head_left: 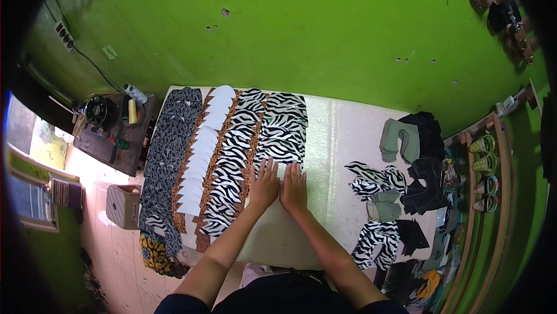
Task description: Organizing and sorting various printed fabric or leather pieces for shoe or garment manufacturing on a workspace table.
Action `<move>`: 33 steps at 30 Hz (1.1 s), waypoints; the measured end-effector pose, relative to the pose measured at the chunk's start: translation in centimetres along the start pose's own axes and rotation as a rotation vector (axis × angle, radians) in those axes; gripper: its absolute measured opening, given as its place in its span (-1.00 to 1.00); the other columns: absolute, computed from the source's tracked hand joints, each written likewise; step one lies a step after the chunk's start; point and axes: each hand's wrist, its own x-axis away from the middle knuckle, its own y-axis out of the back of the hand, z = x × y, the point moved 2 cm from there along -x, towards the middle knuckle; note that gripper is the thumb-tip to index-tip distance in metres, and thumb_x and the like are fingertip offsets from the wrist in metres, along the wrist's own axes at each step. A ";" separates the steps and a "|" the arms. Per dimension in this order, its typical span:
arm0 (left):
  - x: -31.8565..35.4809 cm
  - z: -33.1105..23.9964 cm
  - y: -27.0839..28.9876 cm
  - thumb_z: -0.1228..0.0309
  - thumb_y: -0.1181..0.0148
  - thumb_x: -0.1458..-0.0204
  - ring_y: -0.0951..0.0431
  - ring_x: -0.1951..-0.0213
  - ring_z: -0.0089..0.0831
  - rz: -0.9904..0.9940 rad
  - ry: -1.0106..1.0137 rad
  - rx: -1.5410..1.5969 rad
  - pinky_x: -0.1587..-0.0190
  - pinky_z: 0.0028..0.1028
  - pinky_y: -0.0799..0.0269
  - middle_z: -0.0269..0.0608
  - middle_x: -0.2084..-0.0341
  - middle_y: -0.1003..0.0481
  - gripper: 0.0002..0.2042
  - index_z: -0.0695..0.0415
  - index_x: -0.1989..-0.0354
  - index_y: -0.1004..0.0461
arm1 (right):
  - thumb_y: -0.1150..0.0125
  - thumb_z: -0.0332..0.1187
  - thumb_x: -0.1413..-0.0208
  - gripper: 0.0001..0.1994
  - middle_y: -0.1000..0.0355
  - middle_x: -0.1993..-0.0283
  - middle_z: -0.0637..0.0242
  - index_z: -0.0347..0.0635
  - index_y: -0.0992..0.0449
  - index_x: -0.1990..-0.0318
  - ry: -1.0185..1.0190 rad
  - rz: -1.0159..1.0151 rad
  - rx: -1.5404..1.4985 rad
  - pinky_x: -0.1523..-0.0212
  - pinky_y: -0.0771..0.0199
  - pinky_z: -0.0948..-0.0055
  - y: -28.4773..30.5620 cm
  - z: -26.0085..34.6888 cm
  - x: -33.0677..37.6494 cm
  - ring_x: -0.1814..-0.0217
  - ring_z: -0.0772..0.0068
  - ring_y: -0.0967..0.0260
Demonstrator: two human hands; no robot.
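Note:
My left hand (264,186) and my right hand (293,189) lie side by side, thumbs close together, fingers stretched flat. The fingertips rest at the near end of a column of overlapping zebra-print fabric pieces (283,125). Neither hand grips anything that I can see. Left of my left hand runs another overlapping row of zebra-print pieces (232,166), with brown leopard-print pieces (253,146) showing between the rows. Further left are overlapping white curved pieces (200,160) and a long row of grey-black patterned pieces (169,154).
At the table's right lie zebra-print cutouts (377,241), grey-green curved pieces (400,140) and black pieces (422,183). The pale table (333,140) meets a green wall. A sewing machine table (104,146) with thread cones stands left. Sandals hang on a wooden rack (502,140) at right.

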 end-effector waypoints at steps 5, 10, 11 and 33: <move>4.6 -9.0 1.0 0.39 0.05 0.03 -0.04 -0.24 -0.13 0.046 -0.093 0.170 -0.22 -0.05 0.12 -0.04 -0.19 -0.09 -0.52 0.19 -0.13 -0.19 | 0.11 -0.40 -0.02 -0.52 -0.08 -0.21 -0.13 -0.42 -0.14 -0.13 0.102 -0.012 -0.036 -0.23 0.10 -0.05 6.8 -2.6 7.3 -0.31 0.02 0.02; 8.1 -19.4 1.6 0.41 0.02 0.07 -0.29 -0.03 -0.11 0.054 -0.135 0.513 -0.08 -0.17 -0.12 -0.01 0.05 -0.33 -0.64 0.26 0.06 -0.32 | 0.06 -0.49 0.04 -0.61 -0.30 0.01 -0.02 -0.36 -0.25 -0.02 0.043 0.003 -0.086 -0.06 -0.15 0.01 13.8 -8.5 15.1 -0.04 0.00 -0.24; 8.3 -21.4 2.0 0.42 0.00 0.08 -0.37 0.06 -0.11 0.089 -0.130 0.640 0.00 -0.21 -0.22 -0.02 0.13 -0.38 -0.67 0.27 0.11 -0.35 | 0.04 -0.50 0.07 -0.62 -0.34 0.07 0.00 -0.35 -0.27 0.02 0.048 0.005 -0.091 -0.01 -0.20 0.05 15.4 -9.7 16.3 0.03 0.00 -0.27; 11.1 -32.3 3.7 0.19 -0.16 0.12 -0.47 0.29 -0.08 0.273 0.048 0.433 0.27 -0.25 -0.42 0.03 0.27 -0.37 -0.44 0.25 -0.04 -0.24 | -0.22 -0.37 0.14 -0.69 -0.30 0.18 0.29 -0.11 -0.46 0.15 -0.037 -0.094 0.065 0.04 -0.19 0.27 25.5 -19.7 24.1 0.07 0.21 -0.22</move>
